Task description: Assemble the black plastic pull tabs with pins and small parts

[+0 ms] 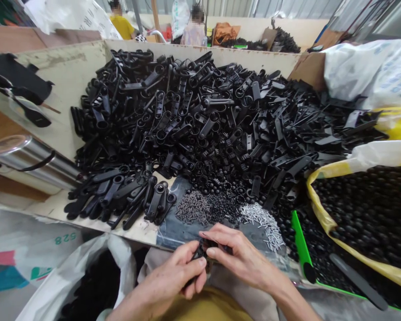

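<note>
My left hand (183, 267) is closed round a black plastic part (199, 252) above my lap, its thumb along the near side. My right hand (232, 249) meets it there, thumb and fingers pinched at the part's right end. Fingers cover most of the part, so its full shape is hidden. Just beyond, on a dark mat (173, 232), lie a pile of small brownish-grey pieces (193, 207), a heap of small black pieces (222, 206) and a spread of silver pins (262, 220).
Black plastic arm-shaped parts (173, 107) heap up behind the mat; longer ones (116, 191) lie left. A steel flask (36, 156) and scissors (10, 89) are at the left. An open sack of black balls (370, 214) and a green strip (300, 245) stand right. Two people sit beyond.
</note>
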The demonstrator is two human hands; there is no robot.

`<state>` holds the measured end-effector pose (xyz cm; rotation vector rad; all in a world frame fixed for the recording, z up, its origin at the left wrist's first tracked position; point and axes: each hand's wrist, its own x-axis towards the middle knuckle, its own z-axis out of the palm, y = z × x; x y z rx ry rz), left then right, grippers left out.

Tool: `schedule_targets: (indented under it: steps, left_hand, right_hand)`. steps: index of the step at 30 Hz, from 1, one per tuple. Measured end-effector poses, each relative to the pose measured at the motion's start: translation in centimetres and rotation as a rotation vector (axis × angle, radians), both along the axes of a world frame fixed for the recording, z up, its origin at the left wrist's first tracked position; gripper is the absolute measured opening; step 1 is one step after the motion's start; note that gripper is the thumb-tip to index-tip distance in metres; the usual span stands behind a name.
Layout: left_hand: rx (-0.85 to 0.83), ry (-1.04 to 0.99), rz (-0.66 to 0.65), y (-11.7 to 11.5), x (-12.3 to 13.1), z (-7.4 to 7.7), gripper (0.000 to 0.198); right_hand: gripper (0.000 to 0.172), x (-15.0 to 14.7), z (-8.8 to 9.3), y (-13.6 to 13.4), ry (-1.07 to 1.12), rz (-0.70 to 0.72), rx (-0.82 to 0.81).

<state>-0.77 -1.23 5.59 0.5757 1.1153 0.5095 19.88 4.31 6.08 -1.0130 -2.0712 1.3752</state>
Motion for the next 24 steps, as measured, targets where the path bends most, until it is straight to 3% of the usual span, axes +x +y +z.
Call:
schedule_targets:
  steps: [3,6,9,12,19,24]
  left_hand:
    - [0.158,0.112,-0.002,0.2,-0.2,0.7,0.056]
    - [0.448,0.500,0.022,1.4,-1.0,1.6,0.024]
    - [0.651,1.039,-0.058,2.9,-1.7,1.6,0.019]
    - [0.839,1.329,-0.231,4.0,-1.8,0.7,0.019]
    - [1.085,1.382,-0.262,4.2,-2.0,-1.7,0.016]
    - [1.263,1.375,-0.240,3.8,-2.6,-2.5,0.022]
  right_hand:
    - [0.038,0.0,0.4,-0.3,0.004,-0.043,-0.037]
    - [0.034,0.3,0.1,-0.6,0.008,-0.237,-0.020]
    - [0.031,0.8,-0.9,-0.8,0.004,-0.468,0.003]
    - [0.029,1.0,-1.7,-1.1,0.012,-0.535,-0.020]
    - [0.030,0.6,-1.8,-1.6,0.048,-0.496,-0.084]
    - [0.033,0.9,-1.8,-1.5,0.047,-0.519,-0.075]
